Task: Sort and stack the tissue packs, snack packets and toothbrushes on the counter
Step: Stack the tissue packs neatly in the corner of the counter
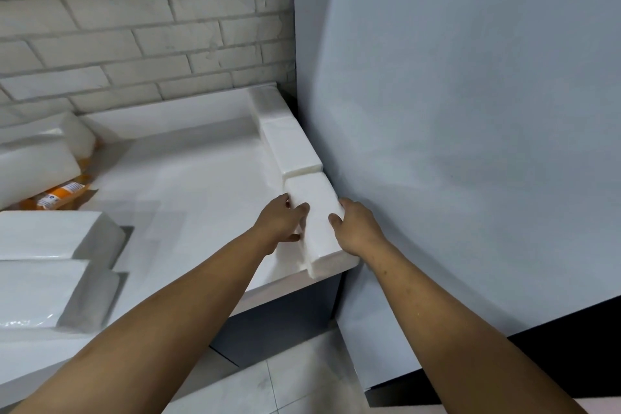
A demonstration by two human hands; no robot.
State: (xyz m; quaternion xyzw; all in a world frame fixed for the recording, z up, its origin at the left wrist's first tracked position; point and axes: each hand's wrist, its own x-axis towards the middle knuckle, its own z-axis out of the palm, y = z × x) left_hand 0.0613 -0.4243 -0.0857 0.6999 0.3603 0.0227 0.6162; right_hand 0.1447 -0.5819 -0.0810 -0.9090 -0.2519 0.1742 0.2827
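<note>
Tissue packs lie at the near left of the tabletop (201,178): a front pack (37,292) and a second pack (50,235) just behind it, both apparently unsorted. Further in, at the front right corner, both hands grip the held pack (317,232). The left hand (277,223) curls its fingers (300,208) over the left side. The right hand (358,228) has its thumb on top, with its other fingers hidden against the pale panel (470,111).

The step looks like seating this pack as the 3rd in a row along the right edge. The next move probably calls for squaring it flush to the middle pack (295,148), where only a thin seam shows, then letting go and reaching left for another.

The held pack is plain white, soft-sided and film-wrapped, its near end at or just past the front edge. Beyond it, the far pack (268,104) ends the row by the brick wall (134,27). At far left, orange packets (64,195) lie under more packs, too blurred to identify.
</note>
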